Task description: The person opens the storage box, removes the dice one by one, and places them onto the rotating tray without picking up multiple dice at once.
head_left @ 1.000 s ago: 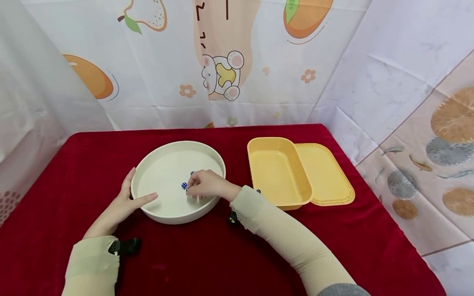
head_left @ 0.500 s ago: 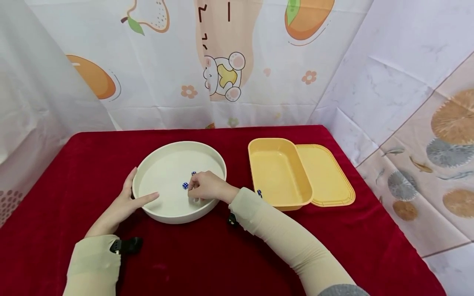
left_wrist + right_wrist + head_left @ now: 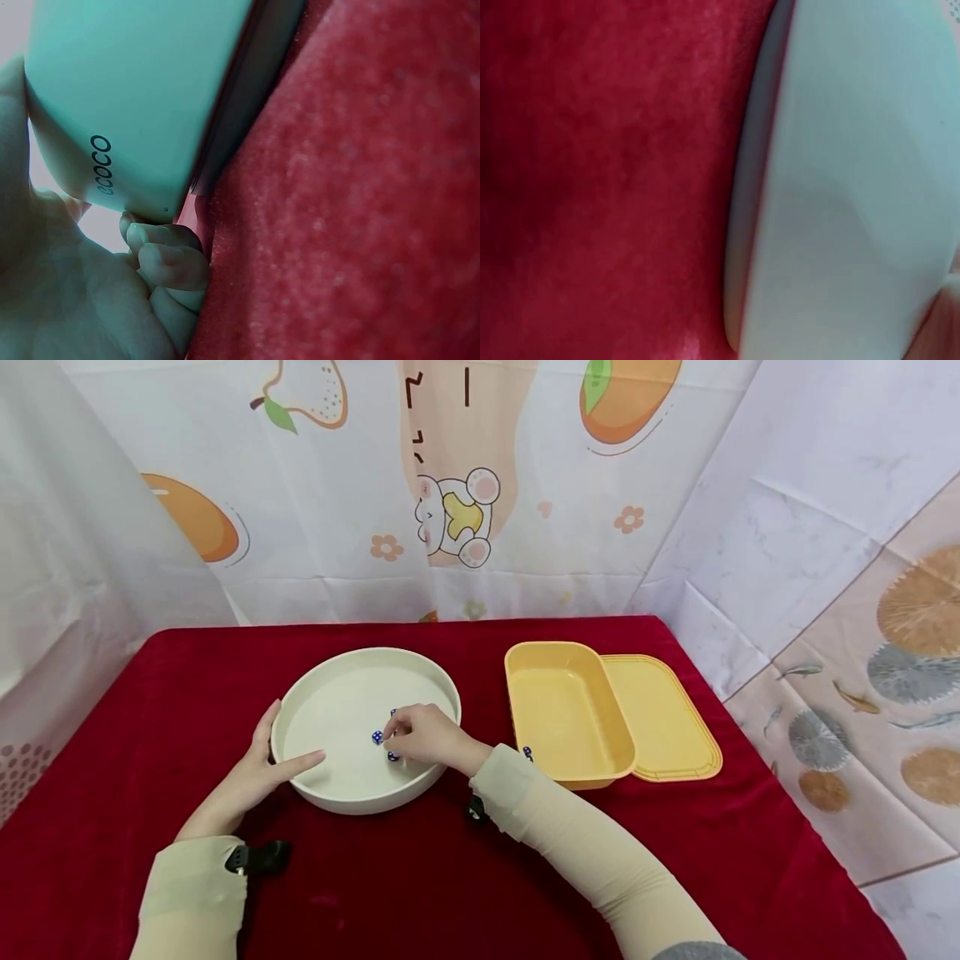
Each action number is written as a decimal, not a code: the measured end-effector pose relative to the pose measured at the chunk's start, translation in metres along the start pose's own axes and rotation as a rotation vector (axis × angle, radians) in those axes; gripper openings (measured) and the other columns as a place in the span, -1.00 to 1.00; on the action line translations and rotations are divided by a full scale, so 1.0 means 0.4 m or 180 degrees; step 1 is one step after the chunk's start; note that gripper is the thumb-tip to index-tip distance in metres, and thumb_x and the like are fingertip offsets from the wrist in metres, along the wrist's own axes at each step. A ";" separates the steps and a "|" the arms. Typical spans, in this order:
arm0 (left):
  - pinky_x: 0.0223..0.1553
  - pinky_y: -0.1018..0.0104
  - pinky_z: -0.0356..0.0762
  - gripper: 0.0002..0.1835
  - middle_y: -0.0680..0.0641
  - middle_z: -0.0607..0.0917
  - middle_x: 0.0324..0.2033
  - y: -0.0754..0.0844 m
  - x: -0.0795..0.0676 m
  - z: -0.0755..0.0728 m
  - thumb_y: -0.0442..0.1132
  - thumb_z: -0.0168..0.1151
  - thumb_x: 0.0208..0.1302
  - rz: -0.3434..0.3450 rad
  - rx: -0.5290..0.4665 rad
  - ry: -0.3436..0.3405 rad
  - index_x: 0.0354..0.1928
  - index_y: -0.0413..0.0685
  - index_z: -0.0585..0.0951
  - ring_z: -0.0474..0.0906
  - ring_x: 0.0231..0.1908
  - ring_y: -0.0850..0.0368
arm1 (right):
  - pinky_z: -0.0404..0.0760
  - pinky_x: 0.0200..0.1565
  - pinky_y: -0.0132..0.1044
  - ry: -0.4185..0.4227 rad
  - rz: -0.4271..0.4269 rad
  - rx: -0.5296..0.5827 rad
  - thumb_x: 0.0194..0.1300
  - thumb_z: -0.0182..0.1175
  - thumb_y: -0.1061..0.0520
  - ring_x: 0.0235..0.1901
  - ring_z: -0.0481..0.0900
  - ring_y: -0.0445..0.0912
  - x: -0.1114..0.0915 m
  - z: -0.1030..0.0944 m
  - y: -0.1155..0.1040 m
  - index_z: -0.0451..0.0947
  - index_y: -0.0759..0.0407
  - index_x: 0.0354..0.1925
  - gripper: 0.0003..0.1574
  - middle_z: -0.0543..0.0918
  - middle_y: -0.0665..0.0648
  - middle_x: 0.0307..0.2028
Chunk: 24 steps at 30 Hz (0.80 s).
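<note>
In the head view my left hand [image 3: 258, 772] grips the near left side of a round off-white tray [image 3: 322, 693], thumb over the rim and fingers outside. The left wrist view shows curled fingertips [image 3: 174, 266] at the foot of the tray wall [image 3: 142, 97]. Inside the tray's right half, my right hand [image 3: 426, 735] is bent down low with curled fingers. A blue die [image 3: 392, 756] shows just under its thumb; I cannot tell whether the fingers hold it. Another blue die [image 3: 377, 737] lies left of the fingertips, and a third die [image 3: 393, 712] is partly covered behind them.
To the right stands a yellow box [image 3: 566, 718] with blue dice [image 3: 527, 753] at its near left corner, partly hidden by my right sleeve [image 3: 551, 806]. A flat yellow lid [image 3: 663, 718] lies beside the box. Red cloth [image 3: 375, 885] covers the table.
The right fingers shift slightly within the tray, and a die hidden under them half a second ago now shows below the thumb. The left hand stays on the tray.
</note>
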<state>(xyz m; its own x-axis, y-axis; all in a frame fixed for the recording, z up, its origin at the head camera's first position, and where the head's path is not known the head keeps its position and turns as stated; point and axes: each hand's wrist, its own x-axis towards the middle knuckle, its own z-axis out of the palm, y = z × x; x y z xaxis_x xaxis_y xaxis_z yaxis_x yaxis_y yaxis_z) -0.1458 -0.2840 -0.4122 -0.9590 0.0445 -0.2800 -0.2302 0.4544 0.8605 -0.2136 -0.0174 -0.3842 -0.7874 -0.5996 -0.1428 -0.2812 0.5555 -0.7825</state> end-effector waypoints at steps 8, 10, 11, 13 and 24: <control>0.40 -0.45 -0.24 0.22 -0.16 -0.44 0.55 -0.003 0.000 -0.001 0.10 0.26 0.32 -0.0004 0.0007 0.0009 0.49 0.38 -0.60 -0.42 0.52 -0.29 | 0.50 -0.44 -0.46 0.0129 -0.0010 0.0712 0.37 0.22 0.18 -0.51 0.55 -0.18 -0.019 -0.018 0.003 0.69 0.21 -0.17 -0.84 0.68 0.14 -0.46; 0.39 -0.45 -0.25 0.22 -0.15 -0.45 0.55 -0.002 0.000 -0.001 0.11 0.26 0.32 0.0002 0.0021 0.0011 0.49 0.38 -0.60 -0.43 0.52 -0.29 | 0.54 -0.43 -0.44 0.0157 0.0032 0.0781 0.37 0.23 0.17 -0.50 0.56 -0.18 -0.027 -0.024 0.002 0.69 0.22 -0.16 -0.83 0.69 0.13 -0.44; 0.39 -0.45 -0.24 0.22 -0.15 -0.45 0.56 -0.001 -0.001 0.000 0.11 0.26 0.31 0.0006 0.0026 0.0014 0.50 0.37 -0.59 -0.43 0.52 -0.29 | 0.55 -0.42 -0.43 0.0177 0.0056 0.0807 0.36 0.23 0.16 -0.50 0.57 -0.17 -0.032 -0.027 0.001 0.69 0.23 -0.15 -0.82 0.69 0.11 -0.44; 0.39 -0.45 -0.25 0.22 -0.15 -0.45 0.55 0.000 -0.002 0.000 0.11 0.26 0.31 0.0008 0.0023 0.0015 0.50 0.37 -0.59 -0.43 0.52 -0.28 | 0.58 -0.41 -0.41 0.0208 0.0075 0.0883 0.35 0.24 0.16 -0.50 0.58 -0.15 -0.044 -0.034 -0.001 0.69 0.23 -0.15 -0.82 0.69 0.11 -0.43; 0.40 -0.44 -0.25 0.23 -0.12 -0.46 0.55 0.000 -0.002 0.000 0.11 0.27 0.31 0.0006 0.0005 0.0027 0.50 0.34 -0.59 -0.43 0.52 -0.27 | 0.64 -0.36 -0.31 0.0444 -0.0101 0.1054 0.35 0.23 0.21 -0.46 0.63 -0.05 -0.107 -0.110 0.002 0.66 0.34 -0.09 -0.76 0.69 0.16 -0.41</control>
<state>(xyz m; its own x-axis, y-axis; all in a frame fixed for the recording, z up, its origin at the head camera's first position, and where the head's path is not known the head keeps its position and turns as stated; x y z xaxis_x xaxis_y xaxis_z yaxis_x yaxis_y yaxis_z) -0.1449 -0.2839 -0.4121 -0.9607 0.0379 -0.2749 -0.2282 0.4556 0.8604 -0.2042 0.0340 -0.3522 -0.8549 -0.5165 -0.0490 -0.1317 0.3076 -0.9424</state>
